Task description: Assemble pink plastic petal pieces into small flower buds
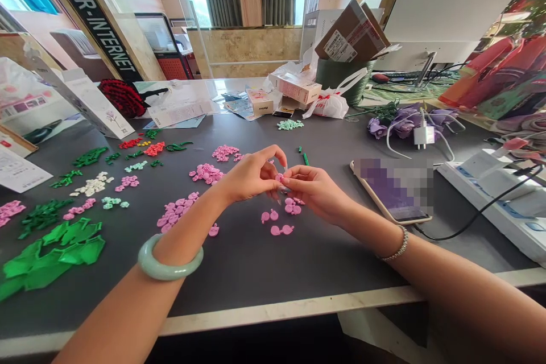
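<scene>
Nearest the camera, a smooth pale-green bangle (169,261) circled the left wrist, and a thin beaded bracelet (397,249) sat on the right. Both forearms reached over the pale edge of a matte dark-grey table (256,278).

Above the middle of the table the left hand (249,177) and the right hand (315,192) met fingertip to fingertip. Each was curled nearly closed, thumb and forefinger pinching one small pink piece (279,177) between them, just clear of the tabletop. The other fingers were loosely bent; the left forefinger arched over the top.

Directly under the hands lay a few loose pink petals (281,230), flat, rounded and plastic-looking, in pairs. Left of them was a larger pink pile (177,210) of the same shapes. At the near left edge lay glossy, angular green leaves (63,250), and beyond them small sorted heaps in white, mint, red and dark green.

Right of the hands a phone (394,196) lay flat, its screen blurred, with a black cable running past it to a white power strip (499,205).

Farther back stood purple flowers (396,119) with a white charger (424,135) on them, small cardboard boxes (296,90), a dark red bouquet (123,96) and the grey back of a monitor (443,23).
</scene>
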The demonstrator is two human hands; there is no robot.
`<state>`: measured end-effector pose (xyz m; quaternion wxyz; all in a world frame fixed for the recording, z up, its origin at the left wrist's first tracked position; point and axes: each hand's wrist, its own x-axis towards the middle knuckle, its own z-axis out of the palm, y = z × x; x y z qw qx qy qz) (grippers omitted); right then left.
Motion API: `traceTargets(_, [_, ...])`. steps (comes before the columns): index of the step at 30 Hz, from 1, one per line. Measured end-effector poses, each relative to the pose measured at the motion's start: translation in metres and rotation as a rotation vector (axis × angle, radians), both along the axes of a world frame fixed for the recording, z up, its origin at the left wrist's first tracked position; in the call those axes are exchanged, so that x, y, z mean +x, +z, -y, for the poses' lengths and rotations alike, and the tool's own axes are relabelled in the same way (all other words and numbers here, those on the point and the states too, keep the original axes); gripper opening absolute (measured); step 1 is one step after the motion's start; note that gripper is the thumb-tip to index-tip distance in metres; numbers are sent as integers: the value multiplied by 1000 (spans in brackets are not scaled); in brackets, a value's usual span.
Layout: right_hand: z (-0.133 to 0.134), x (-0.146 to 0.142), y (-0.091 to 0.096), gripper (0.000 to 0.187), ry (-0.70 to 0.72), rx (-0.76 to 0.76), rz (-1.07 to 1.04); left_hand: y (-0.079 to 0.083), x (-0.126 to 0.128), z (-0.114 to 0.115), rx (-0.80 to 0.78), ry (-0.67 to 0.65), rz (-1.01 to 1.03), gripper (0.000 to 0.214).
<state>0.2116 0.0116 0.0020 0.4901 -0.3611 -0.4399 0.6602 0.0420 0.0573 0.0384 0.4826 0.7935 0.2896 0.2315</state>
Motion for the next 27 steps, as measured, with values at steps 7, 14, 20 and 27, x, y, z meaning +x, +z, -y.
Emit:
traceTargets(7, [-2,1,-4,37,-36,-22,18,-4,2,-1,62,50,73,11])
traceTargets(14, [-2,1,-3,36,-22,-31,5,-8,5,-1,57,47,117,8])
traceTargets(20, [-1,1,-1,30,-33,2,12,-12,7,-1,76,62,136,5])
traceTargets(27, [-3,3,-2,26,-50,16,-55,-10,9,1,100,112,203,7])
